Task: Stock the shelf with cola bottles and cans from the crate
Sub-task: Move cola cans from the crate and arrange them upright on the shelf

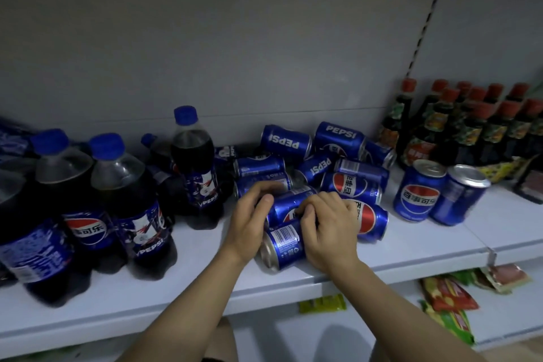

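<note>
Single head view: looks forward and down, close to the shelf [411,253] front edge, facing its back panel [235,53].

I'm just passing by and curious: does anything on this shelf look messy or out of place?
Yes. Most Pepsi cans lie on their sides in a loose heap mid-shelf, while only two cans stand upright to the right. Both hands, left hand and right hand, grip toppled cans at the front. The cola bottles stand upright.
</note>
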